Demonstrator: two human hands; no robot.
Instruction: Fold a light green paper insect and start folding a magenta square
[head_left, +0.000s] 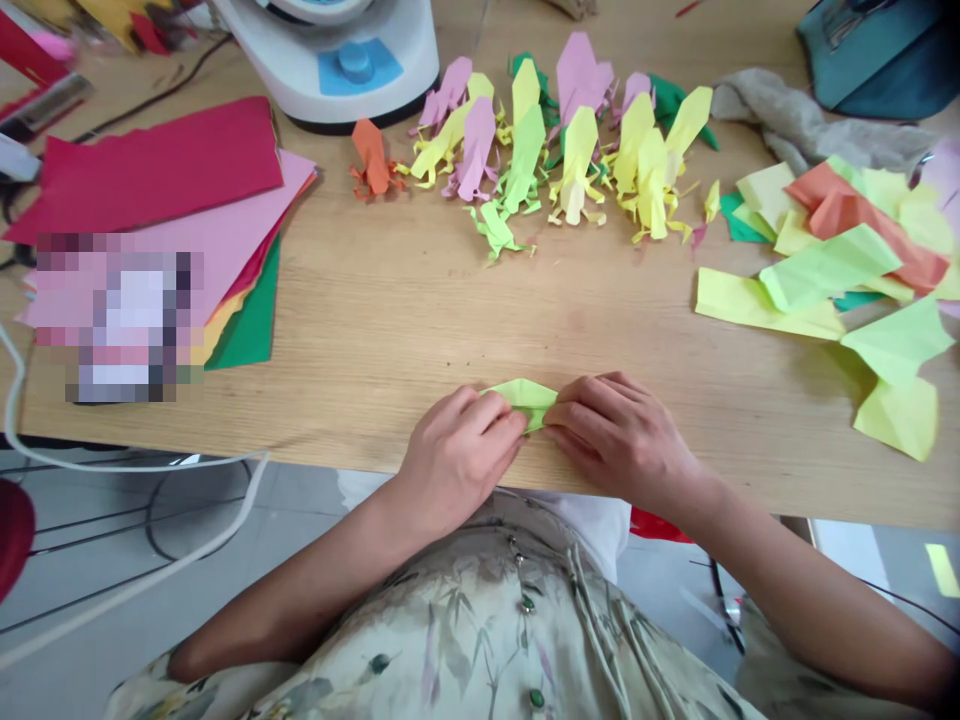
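Observation:
A small folded piece of light green paper (525, 392) lies at the near edge of the wooden table, between my two hands. My left hand (466, 440) pinches its left end, fingers bent over the paper. At the right end, my right hand (611, 430) is closed on it with the fingertips together. Crease lines show on the paper's visible middle; both its ends are hidden under my fingers. Farther back stand several folded paper figures with thin legs, among them a yellow one (579, 160), a purple one (474, 150) and an orange one (371, 160).
Coloured paper sheets (165, 165) are stacked at the left, beside a blurred-out patch. Loose paper pieces (832, 265) lie in a heap at the right. A white appliance base (352, 65) stands at the back, a grey cloth (795, 115) at the back right. A white cable (150, 465) crosses the left edge.

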